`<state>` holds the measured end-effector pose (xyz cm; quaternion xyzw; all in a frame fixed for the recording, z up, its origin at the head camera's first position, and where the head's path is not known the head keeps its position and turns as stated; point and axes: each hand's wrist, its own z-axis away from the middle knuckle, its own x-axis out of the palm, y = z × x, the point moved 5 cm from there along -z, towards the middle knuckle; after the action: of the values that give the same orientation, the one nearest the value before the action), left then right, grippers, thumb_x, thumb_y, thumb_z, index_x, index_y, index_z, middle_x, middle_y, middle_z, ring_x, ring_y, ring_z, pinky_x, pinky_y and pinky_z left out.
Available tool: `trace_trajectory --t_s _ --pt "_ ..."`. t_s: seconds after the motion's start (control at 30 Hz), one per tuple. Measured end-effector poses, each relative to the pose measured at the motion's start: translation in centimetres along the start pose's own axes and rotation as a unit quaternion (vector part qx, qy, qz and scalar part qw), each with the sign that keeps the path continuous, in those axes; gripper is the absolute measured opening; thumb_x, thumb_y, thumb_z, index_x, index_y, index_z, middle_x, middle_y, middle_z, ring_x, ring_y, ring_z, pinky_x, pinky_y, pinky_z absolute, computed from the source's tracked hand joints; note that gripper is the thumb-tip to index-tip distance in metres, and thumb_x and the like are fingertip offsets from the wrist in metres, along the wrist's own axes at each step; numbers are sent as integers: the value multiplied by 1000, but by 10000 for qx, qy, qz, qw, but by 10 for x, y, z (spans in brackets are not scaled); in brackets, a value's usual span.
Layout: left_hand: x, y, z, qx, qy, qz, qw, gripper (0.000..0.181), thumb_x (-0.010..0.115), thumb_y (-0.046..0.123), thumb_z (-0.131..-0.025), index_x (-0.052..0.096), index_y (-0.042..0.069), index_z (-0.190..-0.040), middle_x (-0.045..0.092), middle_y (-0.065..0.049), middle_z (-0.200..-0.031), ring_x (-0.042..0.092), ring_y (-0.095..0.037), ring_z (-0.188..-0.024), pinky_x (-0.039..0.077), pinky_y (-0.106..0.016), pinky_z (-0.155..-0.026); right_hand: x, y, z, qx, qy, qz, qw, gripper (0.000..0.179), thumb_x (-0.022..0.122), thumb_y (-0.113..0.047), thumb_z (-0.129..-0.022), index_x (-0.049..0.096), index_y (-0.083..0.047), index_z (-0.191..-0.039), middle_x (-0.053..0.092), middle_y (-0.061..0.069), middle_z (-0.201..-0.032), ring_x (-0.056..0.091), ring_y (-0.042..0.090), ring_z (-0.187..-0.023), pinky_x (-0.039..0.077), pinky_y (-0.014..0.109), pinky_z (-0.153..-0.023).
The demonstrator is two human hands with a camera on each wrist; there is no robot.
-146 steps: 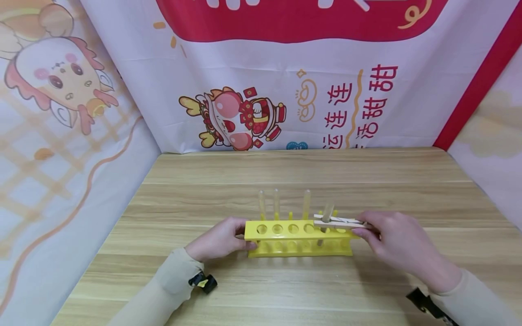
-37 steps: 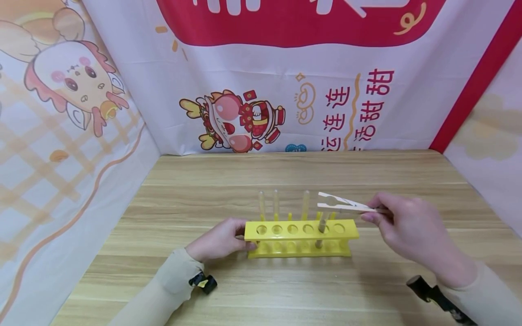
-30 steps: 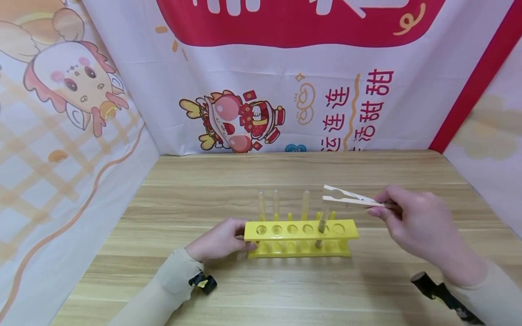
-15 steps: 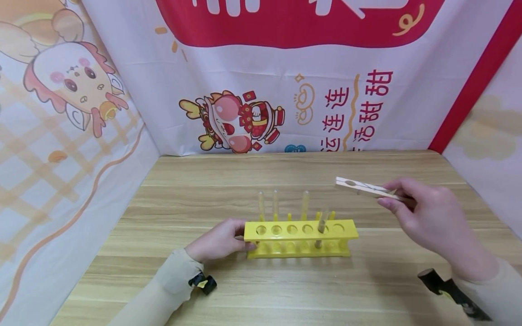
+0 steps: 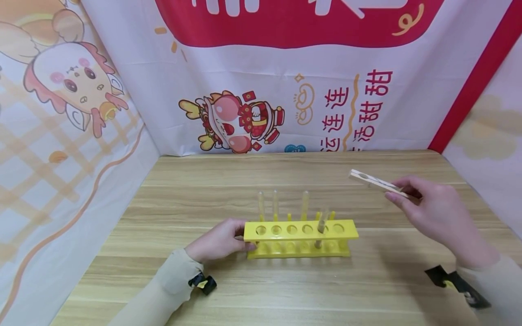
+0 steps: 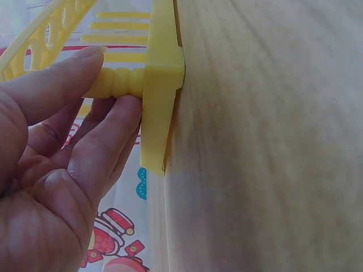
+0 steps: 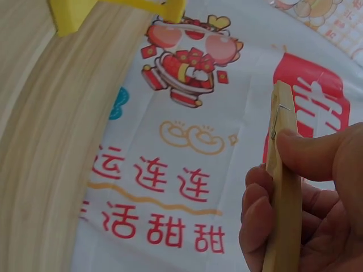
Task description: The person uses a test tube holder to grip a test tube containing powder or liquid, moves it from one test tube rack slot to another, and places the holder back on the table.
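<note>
My left hand (image 5: 218, 240) grips the left end of a yellow test tube rack (image 5: 269, 235). In the left wrist view, its thumb and fingers pinch the rack's ridged yellow end post (image 6: 122, 83). My right hand (image 5: 438, 215) holds a wooden test tube clamp (image 5: 377, 182) in the air, up and to the right of the rack. The clamp's jaws are together with nothing between them; the right wrist view shows the thumb pressed along the wooden handle (image 7: 286, 192) near its wire spring. One clear test tube (image 5: 322, 222) leans in a hole toward the rack's right side.
Along the rack's back, three more test tubes stand over yellow pegs: one at the left (image 5: 261, 206), one beside it (image 5: 275, 204) and one farther right (image 5: 305, 204). The wood-grain table (image 5: 228, 181) ends at a printed cloth backdrop (image 5: 253, 59).
The clamp, earlier around the leaning test tube, has opened, come off it and closed again. My right hand has carried it up and to the right. My left hand has stayed on the rack.
</note>
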<state>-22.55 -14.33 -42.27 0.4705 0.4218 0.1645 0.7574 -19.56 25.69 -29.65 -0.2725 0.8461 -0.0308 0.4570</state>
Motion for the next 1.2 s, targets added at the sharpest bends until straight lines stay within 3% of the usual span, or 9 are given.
trace_trajectory --t_s 0.27,0.47,0.67,0.93,1.07,1.2 --pt "0 -1 -1 27 4 -27 10000 29 75 16 -89 69 20 -118 70 9 -114 64 -12 -101 49 -38 -91 10 36 1 502 -190 202 9984 18 82 -12 -81 70 -3 -92 63 3 -70 48 15 -59 37 27 -52" --pt "1 -1 -1 70 17 -47 10000 30 75 16 -89 69 19 -118 70 9 -113 65 -12 -101 50 -38 -91 19 67 3 1152 -682 226 9907 19 75 -22 -88 71 -3 -93 61 2 -70 48 21 -63 35 33 -52" --pt "0 -2 -1 47 2 -61 10000 31 75 16 -89 68 20 -119 70 9 -114 64 -12 -101 50 -38 -91 28 94 7 1354 -1105 399 9838 22 70 -24 -91 71 -3 -90 57 -3 -63 45 19 -58 33 34 -52" --pt "0 -2 -1 27 18 -103 9999 32 75 16 -89 68 20 -119 69 10 -114 64 -11 -101 49 -38 -92 43 123 13 1570 -1921 400 9679 21 65 -21 -89 72 -1 -89 56 -3 -62 44 18 -56 34 34 -49" --pt "0 -1 0 47 31 -107 9999 32 75 17 -88 68 20 -119 69 10 -114 64 -11 -101 49 -38 -91 50 135 15 1791 -2327 288 9555 22 63 -21 -87 72 0 -89 57 -2 -64 46 19 -58 36 34 -49" --pt "0 -1 0 70 29 -95 9999 33 75 17 -88 68 19 -120 69 9 -114 64 -11 -101 49 -38 -92 55 144 16 1959 -2496 346 9477 23 63 -23 -86 72 -2 -87 56 0 -65 47 21 -60 36 34 -49"
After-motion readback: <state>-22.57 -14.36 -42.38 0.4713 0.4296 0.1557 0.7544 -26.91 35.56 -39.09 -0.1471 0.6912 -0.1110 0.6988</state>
